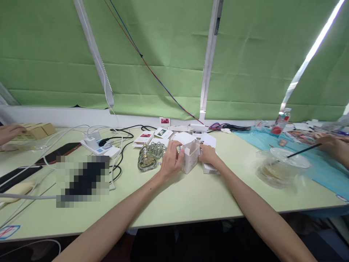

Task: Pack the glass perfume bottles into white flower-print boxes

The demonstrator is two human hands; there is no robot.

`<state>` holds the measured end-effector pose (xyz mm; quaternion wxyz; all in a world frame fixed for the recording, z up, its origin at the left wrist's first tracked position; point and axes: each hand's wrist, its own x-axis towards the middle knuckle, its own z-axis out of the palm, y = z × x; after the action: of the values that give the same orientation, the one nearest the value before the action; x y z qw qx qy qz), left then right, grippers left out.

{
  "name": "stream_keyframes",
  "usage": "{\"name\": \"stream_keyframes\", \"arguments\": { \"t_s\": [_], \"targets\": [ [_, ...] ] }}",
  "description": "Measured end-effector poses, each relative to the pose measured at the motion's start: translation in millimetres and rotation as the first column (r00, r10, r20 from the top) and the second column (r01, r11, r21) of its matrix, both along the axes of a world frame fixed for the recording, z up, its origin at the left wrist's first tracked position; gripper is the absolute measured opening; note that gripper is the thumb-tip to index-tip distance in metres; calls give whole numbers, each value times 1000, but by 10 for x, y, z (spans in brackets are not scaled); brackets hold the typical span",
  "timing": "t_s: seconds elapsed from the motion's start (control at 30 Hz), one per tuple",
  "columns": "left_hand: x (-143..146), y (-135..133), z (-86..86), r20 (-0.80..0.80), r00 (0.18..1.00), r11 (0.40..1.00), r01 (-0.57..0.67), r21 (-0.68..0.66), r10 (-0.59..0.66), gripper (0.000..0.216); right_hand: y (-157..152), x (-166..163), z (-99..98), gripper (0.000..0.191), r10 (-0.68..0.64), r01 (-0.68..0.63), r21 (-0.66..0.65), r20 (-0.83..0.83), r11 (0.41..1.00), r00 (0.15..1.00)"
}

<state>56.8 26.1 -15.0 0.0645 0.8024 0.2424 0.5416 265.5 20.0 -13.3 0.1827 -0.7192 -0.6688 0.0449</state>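
A small white cardboard box point(190, 160) stands on the table with its top flaps open. Along its left side my left hand point(171, 160) grips it, thumb toward me and fingers over the upper edge. My right hand point(209, 154) is closed at the box's right edge, its fingertips partly hidden. Below that hand lies a second white box point(210, 169) with a barcode on its side. Just left of my left hand sits a cluster of clear glass bottles point(147, 160) with gold-coloured details.
White cartons point(144, 137) with printed pictures lie behind the bottles. To the left are a power strip point(94, 145), tangled cables and phones. A lidded plastic bowl point(283, 167) with a black stick stands right, near a blue cloth point(324, 178). Other people's hands show at both sides.
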Motion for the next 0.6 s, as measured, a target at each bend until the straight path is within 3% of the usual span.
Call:
{"name": "stream_keyframes", "arguments": {
  "t_s": [0.17,0.33,0.6],
  "targets": [
    [-3,-1,4,4,1000,1000,7,-1,-7,13,-1,42,71,46,-64,70,81,-74,994,995],
    [-3,0,-2,1,1000,1000,-2,18,2,13,26,185,110,47,-236,249,137,-106,959,966],
    [-21,-15,2,-1,1000,1000,-19,-2,19,14,222,400,83,64,-452,448,-62,-147,892,879]
  ]
}}
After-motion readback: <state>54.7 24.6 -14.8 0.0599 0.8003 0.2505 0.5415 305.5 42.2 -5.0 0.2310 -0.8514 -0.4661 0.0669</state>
